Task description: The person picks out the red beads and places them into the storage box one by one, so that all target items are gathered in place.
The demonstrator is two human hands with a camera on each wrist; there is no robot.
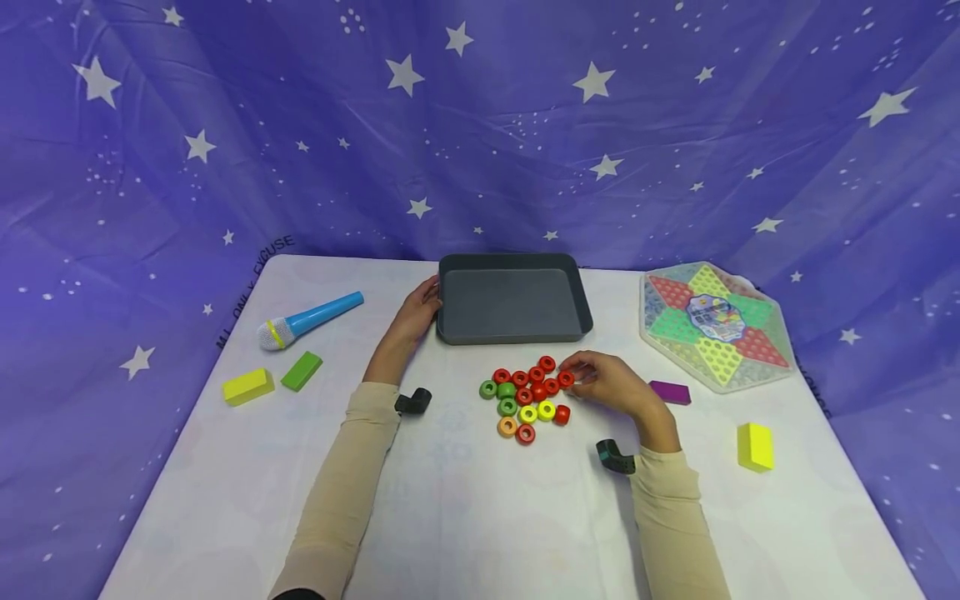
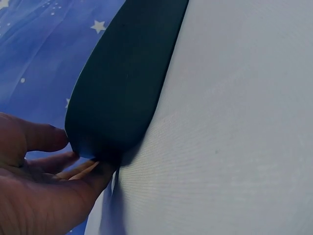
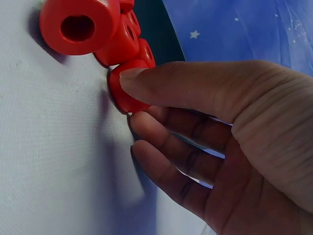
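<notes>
A dark grey rectangular tray (image 1: 513,307) lies at the back middle of the table with nothing in it. My left hand (image 1: 415,315) holds it by its left side; in the left wrist view the thumb and fingers (image 2: 44,138) are at the tray's end wall (image 2: 120,83). In front of the tray lies a cluster of chunky beads with holes, mostly red, plus green beads (image 1: 507,407), yellow beads (image 1: 528,421) and an orange bead (image 1: 501,432). At the cluster's right edge, my right hand (image 1: 611,383) pinches a red bead (image 3: 120,93) between thumb and fingers.
On the left lie a blue toy microphone (image 1: 322,314), a green block (image 1: 302,372) and a yellow block (image 1: 248,387). To the right are a hexagonal Chinese checkers board (image 1: 678,354), a purple block (image 1: 670,392) and another yellow block (image 1: 754,447). A starry purple cloth hangs behind.
</notes>
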